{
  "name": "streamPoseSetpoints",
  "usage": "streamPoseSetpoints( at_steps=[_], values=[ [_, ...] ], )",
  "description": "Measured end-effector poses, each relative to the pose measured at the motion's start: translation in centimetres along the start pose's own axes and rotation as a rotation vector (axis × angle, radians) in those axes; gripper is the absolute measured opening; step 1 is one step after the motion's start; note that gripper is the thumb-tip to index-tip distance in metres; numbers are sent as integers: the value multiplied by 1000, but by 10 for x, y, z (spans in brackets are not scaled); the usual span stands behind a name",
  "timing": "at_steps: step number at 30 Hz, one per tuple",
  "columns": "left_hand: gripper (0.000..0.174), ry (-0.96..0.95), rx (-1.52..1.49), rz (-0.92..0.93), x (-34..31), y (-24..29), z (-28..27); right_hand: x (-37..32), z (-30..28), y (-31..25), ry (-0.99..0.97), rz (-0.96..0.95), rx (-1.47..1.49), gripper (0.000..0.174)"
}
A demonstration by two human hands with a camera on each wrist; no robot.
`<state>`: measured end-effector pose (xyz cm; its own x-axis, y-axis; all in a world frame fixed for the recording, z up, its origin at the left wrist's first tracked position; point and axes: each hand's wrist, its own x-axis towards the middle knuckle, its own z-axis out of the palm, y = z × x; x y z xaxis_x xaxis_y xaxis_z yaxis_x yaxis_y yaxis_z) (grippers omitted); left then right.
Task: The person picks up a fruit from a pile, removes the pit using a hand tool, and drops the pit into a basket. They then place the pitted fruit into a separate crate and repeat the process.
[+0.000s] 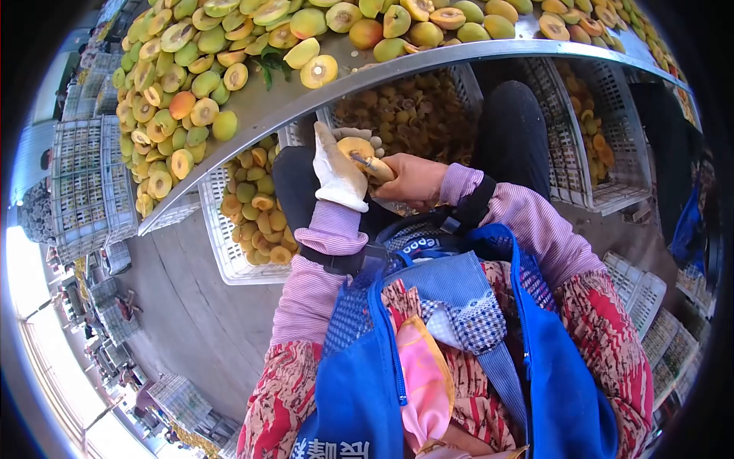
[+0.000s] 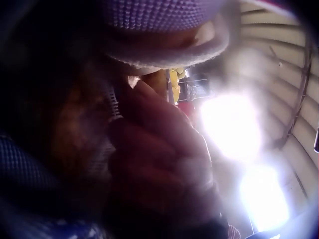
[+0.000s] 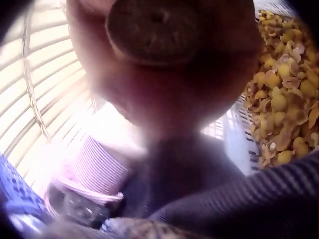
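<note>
In the head view the left hand (image 1: 339, 170), in a whitish glove, holds a halved yellow fruit (image 1: 353, 147) with its cut face up. The bare right hand (image 1: 417, 180) grips the wooden handle (image 1: 380, 169) of a small tool, whose metal tip touches the fruit's middle. The left wrist view shows the right hand (image 2: 159, 144) dark and close, its fingers curled. In the right wrist view the round end of the handle (image 3: 154, 30) sticks out of the right hand (image 3: 174, 94); the fruit is hidden there.
A metal table edge (image 1: 306, 102) runs in front, with many halved fruits (image 1: 202, 84) on top. Below it stand a white crate of fruit (image 1: 222, 237) at left, a crate of fruit pieces (image 1: 468, 88) between the knees, and another crate (image 1: 562, 145) at right.
</note>
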<state>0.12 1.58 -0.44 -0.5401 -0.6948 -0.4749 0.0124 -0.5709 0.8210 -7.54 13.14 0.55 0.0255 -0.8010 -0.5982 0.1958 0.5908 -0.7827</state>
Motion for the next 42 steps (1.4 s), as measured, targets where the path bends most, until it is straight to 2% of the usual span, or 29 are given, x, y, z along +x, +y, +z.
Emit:
streamPoseSetpoints(
  at_steps=[3,5,6,9,11,13,15,17,19,20,22,23,24,25,26,27,28,29,30,32,34,36,39,41,42],
  values=[
    [54,-26,45,19,-1,4,3,-1,-5,0,-74,29,56,16],
    [52,-63,146,119,-1,3,2,3,-8,8,-215,65,346,14],
    [52,-60,147,118,0,2,2,3,-9,8,-217,66,348,14],
    [48,-29,-17,-63,1,2,8,3,-14,9,-253,56,389,13],
    [46,-51,-92,-134,4,2,8,6,-20,14,-420,89,512,11],
    [44,-76,-167,-204,5,2,8,7,-22,19,-457,63,599,13],
    [36,-245,-290,-247,6,3,7,6,-24,20,-495,31,677,15],
    [36,-284,-306,-239,4,5,10,3,-23,20,-678,-69,761,19],
    [36,-405,-397,-234,2,8,9,3,-21,21,-714,-88,794,19],
    [36,-408,-398,-222,1,11,10,3,-21,21,-744,-109,831,19],
    [37,-261,-207,29,-9,22,18,-6,-19,16,-800,-153,851,19],
    [37,-215,-205,141,-10,32,11,-11,-19,13,-852,-192,879,19],
    [36,-122,-104,231,-11,50,2,-15,-19,10,-819,-204,910,21],
    [34,1,-75,292,-8,66,-16,-18,-18,8,-593,-148,835,21],
    [27,39,208,454,-17,91,-32,-20,-18,6,-368,-103,755,21],
    [22,201,531,567,2,105,-64,-14,-17,11,-193,-159,581,20],
    [23,435,1287,775,11,123,-91,-9,-16,16,-14,-216,411,19],
    [29,781,1859,878,8,134,-94,-12,-14,10,63,-181,384,15],
    [35,743,1904,769,11,147,-89,-13,-11,8,58,-188,384,15],
    [41,456,1614,758,49,157,-87,-11,-9,4,182,-115,281,13],
    [49,149,1711,460,71,149,-11,-2,-12,7,190,-106,264,14],
    [55,-84,1837,326,100,129,22,-1,-11,6,178,-165,297,15],
    [47,-26,1820,376,111,94,46,-3,-14,2,221,-232,298,17],
    [48,3,1518,580,111,84,46,-5,-14,-2,241,-277,318,19],
    [48,1,1515,580,103,85,48,-7,-15,-7,276,-320,372,19]
  ],
)
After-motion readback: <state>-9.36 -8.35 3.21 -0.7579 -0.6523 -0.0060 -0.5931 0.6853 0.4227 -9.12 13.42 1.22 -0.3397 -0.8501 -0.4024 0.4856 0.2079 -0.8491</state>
